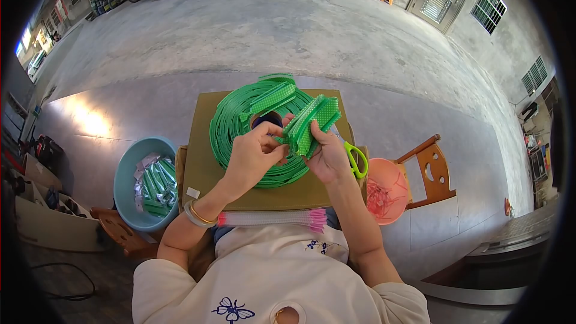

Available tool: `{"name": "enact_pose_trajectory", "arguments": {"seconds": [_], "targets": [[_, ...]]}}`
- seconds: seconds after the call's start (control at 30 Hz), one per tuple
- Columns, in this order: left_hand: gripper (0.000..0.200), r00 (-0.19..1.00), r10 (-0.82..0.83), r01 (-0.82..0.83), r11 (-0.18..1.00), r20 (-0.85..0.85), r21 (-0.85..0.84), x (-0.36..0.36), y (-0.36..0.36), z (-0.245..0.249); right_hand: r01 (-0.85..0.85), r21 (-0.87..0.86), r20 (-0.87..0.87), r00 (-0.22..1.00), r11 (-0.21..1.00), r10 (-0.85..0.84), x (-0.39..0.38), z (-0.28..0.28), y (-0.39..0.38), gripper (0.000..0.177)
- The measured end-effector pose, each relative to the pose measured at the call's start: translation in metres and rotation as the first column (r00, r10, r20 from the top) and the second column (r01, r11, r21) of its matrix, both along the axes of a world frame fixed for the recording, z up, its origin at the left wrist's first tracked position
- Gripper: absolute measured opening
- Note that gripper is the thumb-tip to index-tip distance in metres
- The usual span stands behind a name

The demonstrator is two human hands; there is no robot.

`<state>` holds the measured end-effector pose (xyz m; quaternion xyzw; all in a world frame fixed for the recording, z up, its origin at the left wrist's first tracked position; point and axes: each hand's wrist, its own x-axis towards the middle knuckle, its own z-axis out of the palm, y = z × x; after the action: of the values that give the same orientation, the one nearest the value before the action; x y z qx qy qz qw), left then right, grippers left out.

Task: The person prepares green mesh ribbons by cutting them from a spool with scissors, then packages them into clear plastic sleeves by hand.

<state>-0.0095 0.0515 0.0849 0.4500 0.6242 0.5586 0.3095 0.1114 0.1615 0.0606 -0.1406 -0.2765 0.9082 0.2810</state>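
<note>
Ribbon bundle (311,121), green with pale dots and folded into a thick stack of loops, sits clamped in the right hand (327,157), whose fingers wrap its lower end while the top fans out above the knuckles. The left hand (255,155) meets it from the other side, thumb and fingertips pinched closed on the bundle's edge, so both hands are grasping the same piece and almost touch each other. Two bangles (197,213) ring the left wrist.

Right under the grip lies a big ribbon coil (231,129) of the same green, wound in a wide ring, with a loose strip running from it up toward the hands. The coil rests on a cardboard sheet (201,174) that serves as a work surface. Just past the right hand, touching the cardboard's edge, is a pair of scissors (358,159) with bright green handles. Beyond those, further out on the right-hand side, stands a pink bowl (390,174) holding thin pink ties, and next to it a wooden chair (435,171). Out on the left-hand side sits a blue basin (129,165) with green packets in it. Below the grip, nearer the body, a row of white sticks (270,219) with pink tips lies across the lap
</note>
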Motion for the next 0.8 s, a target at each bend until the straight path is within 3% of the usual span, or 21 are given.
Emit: {"name": "enact_pose_trajectory", "arguments": {"seconds": [0.1,0.3,0.4,0.47,0.6,0.7,0.8], "targets": [[0.011,0.998,0.022,-0.022,1.000,-0.054,-0.006,0.008,-0.002,0.006,0.101,0.044,0.060,0.993,0.994,-0.104,-0.003,-0.002,-0.007,0.037],[0.013,0.990,-0.139,0.139,0.990,0.005,0.023,-0.003,-0.004,-0.014,0.230,0.078,0.030,0.972,0.970,-0.233,-0.004,0.002,-0.014,0.033],[0.017,0.990,-0.102,0.105,0.994,-0.100,0.026,-0.002,-0.006,-0.012,0.330,0.131,0.018,0.942,0.935,-0.335,-0.007,0.006,-0.019,0.030],[0.020,0.961,-0.124,0.108,0.991,-0.245,-0.078,0.001,-0.010,0.005,0.401,0.163,-0.008,0.914,0.902,-0.405,-0.010,0.008,-0.024,0.029],[0.019,0.919,-0.077,0.036,0.993,-0.387,-0.114,0.006,-0.005,0.006,0.374,0.211,-0.031,0.926,0.903,-0.376,-0.009,0.010,-0.026,0.028],[0.016,0.990,-0.079,0.072,0.995,-0.113,-0.064,0.002,-0.002,-0.005,0.337,0.237,-0.032,0.940,0.911,-0.339,-0.005,0.011,-0.024,0.029],[0.014,0.991,-0.093,0.086,0.994,-0.100,-0.066,0.002,-0.003,-0.003,0.284,0.256,-0.012,0.957,0.924,-0.291,-0.004,0.012,-0.022,0.029]]}}
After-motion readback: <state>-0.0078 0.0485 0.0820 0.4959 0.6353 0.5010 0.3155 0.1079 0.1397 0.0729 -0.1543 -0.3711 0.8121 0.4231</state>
